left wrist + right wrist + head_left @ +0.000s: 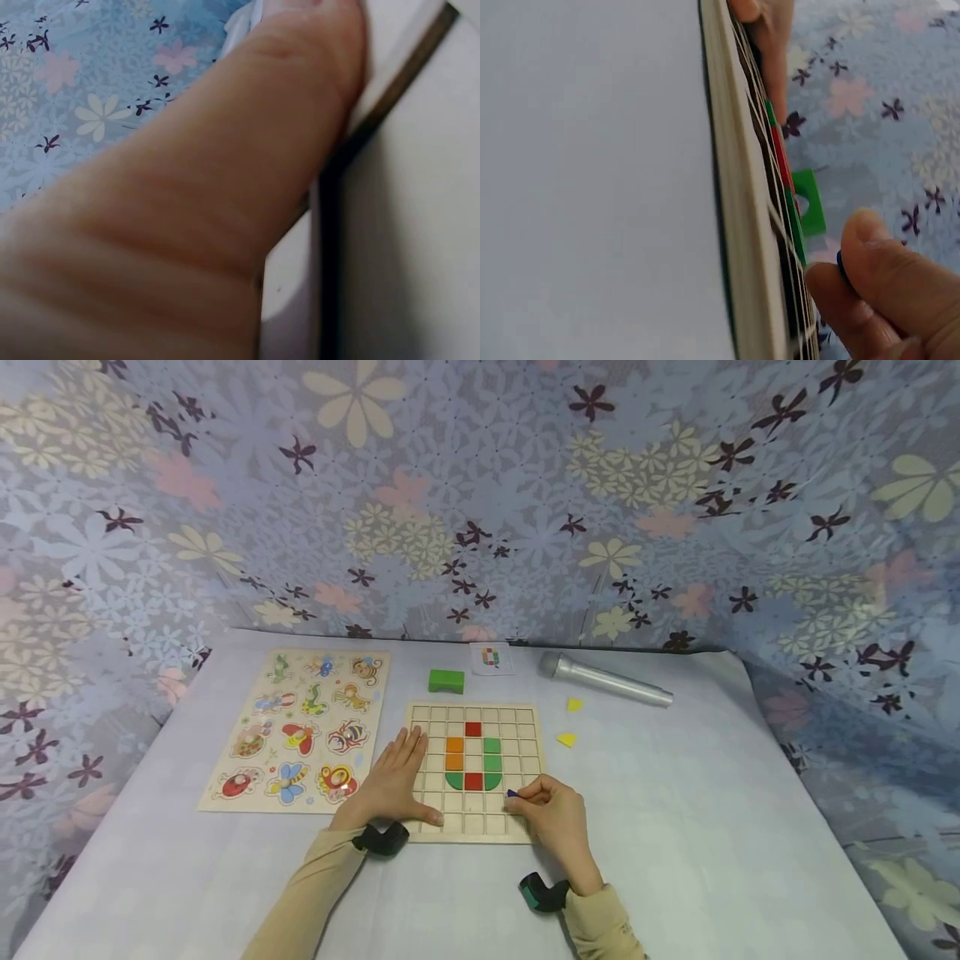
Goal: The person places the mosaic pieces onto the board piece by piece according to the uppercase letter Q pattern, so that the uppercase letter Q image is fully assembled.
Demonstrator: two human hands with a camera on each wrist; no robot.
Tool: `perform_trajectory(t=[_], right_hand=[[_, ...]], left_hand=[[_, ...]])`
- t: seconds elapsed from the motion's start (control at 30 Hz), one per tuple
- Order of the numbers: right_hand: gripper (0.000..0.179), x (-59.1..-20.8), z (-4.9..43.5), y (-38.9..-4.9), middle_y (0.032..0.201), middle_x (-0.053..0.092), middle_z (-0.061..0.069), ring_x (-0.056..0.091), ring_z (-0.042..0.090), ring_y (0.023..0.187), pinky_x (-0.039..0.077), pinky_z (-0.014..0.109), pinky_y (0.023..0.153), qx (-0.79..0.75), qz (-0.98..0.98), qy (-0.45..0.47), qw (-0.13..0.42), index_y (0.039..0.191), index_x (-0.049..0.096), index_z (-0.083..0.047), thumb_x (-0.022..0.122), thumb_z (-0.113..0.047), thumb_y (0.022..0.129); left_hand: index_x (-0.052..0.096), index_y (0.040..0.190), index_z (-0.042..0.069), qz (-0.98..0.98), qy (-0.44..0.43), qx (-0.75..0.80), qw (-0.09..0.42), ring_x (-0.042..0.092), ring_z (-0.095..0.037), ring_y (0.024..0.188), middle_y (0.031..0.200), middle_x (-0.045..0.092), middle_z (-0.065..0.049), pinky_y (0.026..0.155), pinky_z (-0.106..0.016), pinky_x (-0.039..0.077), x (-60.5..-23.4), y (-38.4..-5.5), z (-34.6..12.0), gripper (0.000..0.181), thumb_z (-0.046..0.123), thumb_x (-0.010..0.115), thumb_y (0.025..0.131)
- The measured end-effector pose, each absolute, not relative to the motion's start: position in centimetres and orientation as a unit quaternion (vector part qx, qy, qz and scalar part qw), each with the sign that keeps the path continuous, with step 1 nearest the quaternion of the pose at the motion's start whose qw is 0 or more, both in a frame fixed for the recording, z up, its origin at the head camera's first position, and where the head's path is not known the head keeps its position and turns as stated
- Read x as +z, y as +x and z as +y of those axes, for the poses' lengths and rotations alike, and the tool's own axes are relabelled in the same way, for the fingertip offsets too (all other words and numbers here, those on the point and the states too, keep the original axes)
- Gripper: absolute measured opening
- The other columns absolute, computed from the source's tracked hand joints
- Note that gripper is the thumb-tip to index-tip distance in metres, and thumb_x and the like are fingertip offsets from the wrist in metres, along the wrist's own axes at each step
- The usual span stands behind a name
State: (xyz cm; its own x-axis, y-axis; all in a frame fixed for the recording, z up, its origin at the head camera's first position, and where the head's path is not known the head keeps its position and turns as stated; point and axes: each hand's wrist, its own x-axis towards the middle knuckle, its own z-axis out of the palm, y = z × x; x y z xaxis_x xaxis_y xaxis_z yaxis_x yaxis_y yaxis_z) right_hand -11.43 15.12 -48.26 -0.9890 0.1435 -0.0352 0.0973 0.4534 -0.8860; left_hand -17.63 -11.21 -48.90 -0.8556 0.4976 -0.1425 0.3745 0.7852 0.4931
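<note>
A wooden grid board (517, 831) lies in the middle of the table. On it several tiles form a ring: a red tile (473, 729) at the top, orange tiles (454, 753) on the left, green tiles (492, 754) on the right, and below, a red tile between two rounded green pieces (492, 781). My left hand (393, 781) rests with spread fingers on the board's left side. Between thumb and fingers, my right hand (555, 814) pinches a small dark blue piece (512, 793) at the board's lower right; its shape is mostly hidden.
A green arch block (446, 682) and a small pattern card (491, 658) lie behind the board. Two yellow pieces (567, 740) sit to its right, near a silver microphone (606, 679). An insect-picture puzzle board (258, 693) lies at left; a flowered cloth (480, 527) hangs behind.
</note>
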Motion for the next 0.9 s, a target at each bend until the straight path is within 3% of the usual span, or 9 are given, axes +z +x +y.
perform_trajectory(t=[0.2, 0.47, 0.9], right_hand=[[0.02, -48.5, 13.6, -11.5, 0.065, 0.069, 0.0, 0.058, 0.005, 0.059, 0.043, 0.019, 0.055, 0.464, -0.883, -0.05, 0.035, 0.075, 0.068, -0.011, 0.085, -0.021, 0.072], [0.022, -49.0, 12.6, -11.3, 0.059, 0.059, -0.006, 0.047, 0.006, 0.052, 0.036, 0.02, 0.049, 0.384, -0.922, -0.036, 0.033, 0.074, 0.066, -0.013, 0.083, -0.027, 0.074], [0.024, -48.9, 12.1, -11.3, 0.059, 0.056, -0.006, 0.043, 0.005, 0.049, 0.034, 0.02, 0.045, 0.354, -0.934, -0.024, 0.051, 0.077, 0.066, -0.012, 0.082, -0.03, 0.076]], left_hand=[[0.006, 0.154, -0.004, 0.941, 0.227, 0.212, 0.137, -0.008, -0.038, 0.151, 0.162, -0.004, -0.021, 0.123, -0.052, 0.003, -49.0, -17.6, -11.1, 0.131, 0.059, 0.081, 0.065], [0.005, 0.154, -0.003, 0.94, 0.226, 0.214, 0.139, -0.009, -0.037, 0.151, 0.162, -0.004, -0.021, 0.123, -0.052, 0.002, -48.8, -17.7, -11.1, 0.132, 0.059, 0.081, 0.065], [0.005, 0.154, -0.002, 0.941, 0.226, 0.212, 0.139, -0.009, -0.037, 0.151, 0.162, -0.005, -0.02, 0.124, -0.052, 0.002, -48.9, -17.6, -11.1, 0.131, 0.06, 0.08, 0.066]])
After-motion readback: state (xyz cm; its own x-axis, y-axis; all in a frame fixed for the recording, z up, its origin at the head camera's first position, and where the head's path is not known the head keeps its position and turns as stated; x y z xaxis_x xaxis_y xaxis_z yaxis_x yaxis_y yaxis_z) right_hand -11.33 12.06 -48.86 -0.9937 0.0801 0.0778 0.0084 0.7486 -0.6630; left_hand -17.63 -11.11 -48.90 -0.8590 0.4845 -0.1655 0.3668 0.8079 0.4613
